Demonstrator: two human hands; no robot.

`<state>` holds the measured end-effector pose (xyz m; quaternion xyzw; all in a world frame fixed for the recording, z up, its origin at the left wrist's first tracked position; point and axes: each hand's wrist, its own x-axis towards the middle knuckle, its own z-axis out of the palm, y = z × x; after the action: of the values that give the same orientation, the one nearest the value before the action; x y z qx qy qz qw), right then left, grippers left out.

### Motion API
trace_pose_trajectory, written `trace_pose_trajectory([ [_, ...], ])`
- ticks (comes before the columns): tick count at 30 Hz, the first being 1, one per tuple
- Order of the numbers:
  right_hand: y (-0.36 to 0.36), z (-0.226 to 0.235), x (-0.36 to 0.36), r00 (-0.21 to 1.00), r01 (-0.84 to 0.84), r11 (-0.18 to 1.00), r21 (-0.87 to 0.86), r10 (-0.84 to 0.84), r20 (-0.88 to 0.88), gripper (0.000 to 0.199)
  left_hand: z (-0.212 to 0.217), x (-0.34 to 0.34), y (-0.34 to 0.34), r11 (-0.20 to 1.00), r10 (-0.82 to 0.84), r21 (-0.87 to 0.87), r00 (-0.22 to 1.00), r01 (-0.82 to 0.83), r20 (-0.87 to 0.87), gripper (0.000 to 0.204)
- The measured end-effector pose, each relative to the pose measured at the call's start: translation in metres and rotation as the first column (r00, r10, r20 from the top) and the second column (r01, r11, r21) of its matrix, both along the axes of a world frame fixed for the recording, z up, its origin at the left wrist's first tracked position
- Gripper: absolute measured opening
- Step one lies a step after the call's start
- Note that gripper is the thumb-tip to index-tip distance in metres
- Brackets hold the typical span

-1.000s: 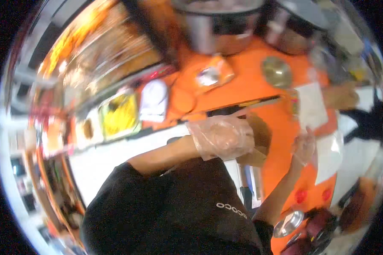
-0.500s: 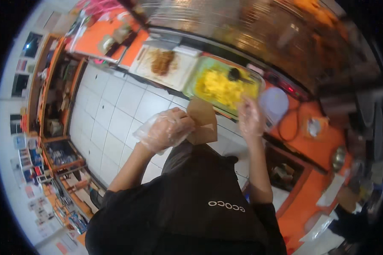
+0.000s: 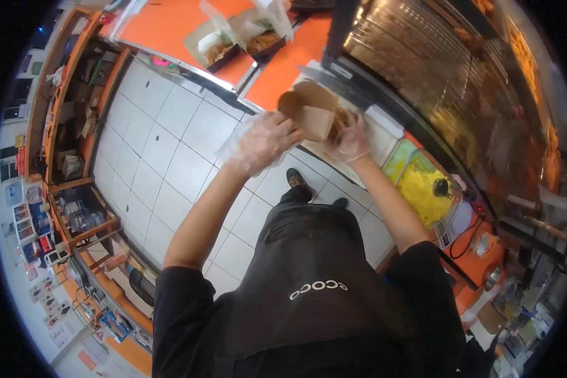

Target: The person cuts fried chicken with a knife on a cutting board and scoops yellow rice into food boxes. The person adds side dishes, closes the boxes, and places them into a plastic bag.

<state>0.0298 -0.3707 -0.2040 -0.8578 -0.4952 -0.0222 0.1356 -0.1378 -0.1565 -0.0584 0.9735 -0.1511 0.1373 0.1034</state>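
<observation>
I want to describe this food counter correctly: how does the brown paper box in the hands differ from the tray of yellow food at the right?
The brown paper box is open cardboard, held up by both gloved hands; the tray of yellow food sits fixed in the counter. The box is brown, the tray's filling bright yellow. Both are food containers.

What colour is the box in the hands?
Brown: the cardboard box, clearest in the head view.

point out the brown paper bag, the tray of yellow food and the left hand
brown paper bag point(image 3: 313, 116), head view, on its flat front face
tray of yellow food point(image 3: 424, 187), head view, on the yellow food
left hand point(image 3: 266, 140), head view, on the gloved back
</observation>
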Motion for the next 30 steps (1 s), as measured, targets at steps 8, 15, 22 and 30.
trace_pose_trajectory([
  [8, -0.002, -0.006, 0.016, 0.969, 0.234, 0.906, 0.353, -0.189, -0.159, 0.058, -0.060, 0.015, 0.021, 0.953, 0.084, -0.297, 0.992, -0.052, 0.096, 0.043],
  [15, 0.024, 0.049, 0.031, 0.800, 0.582, 0.523, 0.623, -0.230, -0.554, 0.043, -0.098, 0.009, 0.016, 0.681, 0.333, -0.674, 0.941, -0.287, -0.064, 0.136],
  [22, 0.078, 0.139, 0.011, 0.916, 0.046, 0.915, 0.401, 0.122, -0.382, 0.044, -0.088, 0.061, 0.026, 0.745, 0.173, -0.531, 0.886, -0.404, -0.431, 0.149],
  [30, 0.026, 0.116, 0.030, 0.835, 0.301, 0.946, 0.118, -0.202, -0.511, 0.035, -0.074, 0.086, 0.029, 0.671, 0.103, -0.596, 0.851, -0.441, -0.514, 0.136],
])
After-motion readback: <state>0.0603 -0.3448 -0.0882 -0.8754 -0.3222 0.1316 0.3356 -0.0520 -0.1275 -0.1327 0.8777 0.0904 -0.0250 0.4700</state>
